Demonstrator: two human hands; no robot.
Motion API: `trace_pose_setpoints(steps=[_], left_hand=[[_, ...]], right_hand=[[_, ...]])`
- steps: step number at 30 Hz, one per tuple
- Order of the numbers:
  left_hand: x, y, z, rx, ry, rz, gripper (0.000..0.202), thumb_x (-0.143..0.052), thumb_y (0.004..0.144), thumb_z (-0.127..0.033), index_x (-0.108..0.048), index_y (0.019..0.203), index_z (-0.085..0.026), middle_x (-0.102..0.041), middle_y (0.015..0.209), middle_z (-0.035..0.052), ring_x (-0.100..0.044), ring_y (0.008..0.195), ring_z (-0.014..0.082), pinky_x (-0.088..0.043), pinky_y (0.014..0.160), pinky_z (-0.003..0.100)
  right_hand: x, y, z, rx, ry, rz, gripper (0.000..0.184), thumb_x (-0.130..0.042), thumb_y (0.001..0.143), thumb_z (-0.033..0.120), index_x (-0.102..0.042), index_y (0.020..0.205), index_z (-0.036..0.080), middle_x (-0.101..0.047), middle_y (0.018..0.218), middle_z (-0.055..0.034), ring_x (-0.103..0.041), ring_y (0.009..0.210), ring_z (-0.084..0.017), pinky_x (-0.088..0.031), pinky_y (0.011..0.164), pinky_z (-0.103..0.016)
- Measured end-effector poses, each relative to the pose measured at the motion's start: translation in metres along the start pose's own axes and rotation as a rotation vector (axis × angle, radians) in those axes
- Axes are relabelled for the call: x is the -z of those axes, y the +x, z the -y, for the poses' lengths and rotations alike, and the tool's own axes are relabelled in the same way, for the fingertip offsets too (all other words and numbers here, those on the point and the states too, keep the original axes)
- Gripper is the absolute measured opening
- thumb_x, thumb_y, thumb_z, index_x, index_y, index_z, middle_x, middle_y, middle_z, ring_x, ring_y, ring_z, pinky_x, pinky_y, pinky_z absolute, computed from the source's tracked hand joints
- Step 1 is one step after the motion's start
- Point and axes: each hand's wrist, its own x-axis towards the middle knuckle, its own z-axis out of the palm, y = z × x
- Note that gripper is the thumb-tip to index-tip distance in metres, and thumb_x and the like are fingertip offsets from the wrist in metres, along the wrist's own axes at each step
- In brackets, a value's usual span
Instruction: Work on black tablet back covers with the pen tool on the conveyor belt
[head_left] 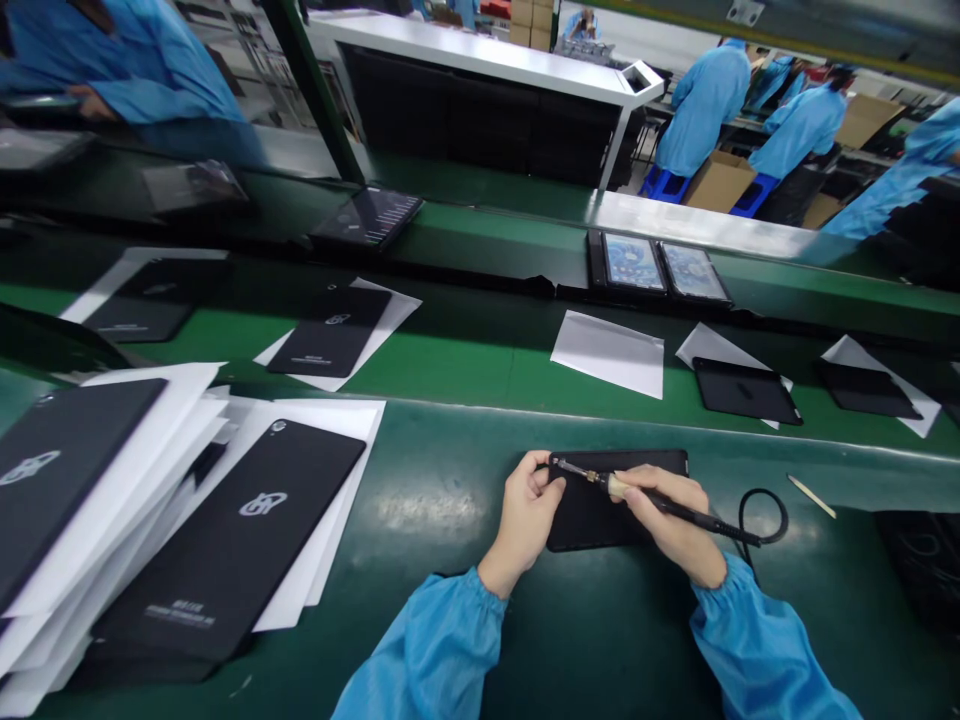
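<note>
My right hand point(671, 515) is closed round the handle of a soldering iron point(694, 517), whose metal tip points left. That tip meets the upper left corner of a black tablet back cover point(585, 515) lying flat on the green bench. At the same corner my left hand point(527, 510) has its thumb and fingers pinched together; whether they grip the cover's edge or some small part there is too small to tell. From the iron's rear end a black cable point(780, 515) loops to the right.
Black back covers point(232, 540) and white sheets point(292, 600) are stacked at the left. A thin pointed stick point(811, 495) lies right of the cable. Beyond, a green belt point(480, 350) carries covers on paper, with screens point(634, 262) on a ledge. Co-workers in blue point(709, 100) are farther back.
</note>
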Motion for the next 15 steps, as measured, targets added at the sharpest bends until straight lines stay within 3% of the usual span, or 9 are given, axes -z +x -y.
trace_pose_setpoints(steps=[7,15], left_hand=[[-0.001,0.001,0.000,0.003,-0.012,-0.014,0.023,-0.070,0.078,-0.020,-0.056,0.096,-0.020,-0.075,0.077,0.0011,-0.072,0.069,0.0167,-0.052,0.064,0.023],[-0.001,0.001,0.000,-0.001,-0.001,-0.034,0.025,-0.071,0.077,-0.020,-0.056,0.096,-0.019,-0.076,0.080,0.0022,-0.073,0.075,0.0181,-0.052,0.065,0.023]], right_hand=[[-0.004,-0.021,0.001,-0.025,-0.011,-0.199,0.015,-0.062,0.093,0.017,-0.074,0.096,0.023,-0.074,0.077,-0.0019,-0.071,0.071,-0.018,-0.058,0.067,-0.030],[-0.023,-0.029,-0.001,-0.026,0.017,-0.247,0.016,-0.060,0.094,0.015,-0.075,0.097,0.021,-0.073,0.074,-0.0012,-0.070,0.064,-0.015,-0.058,0.059,-0.028]])
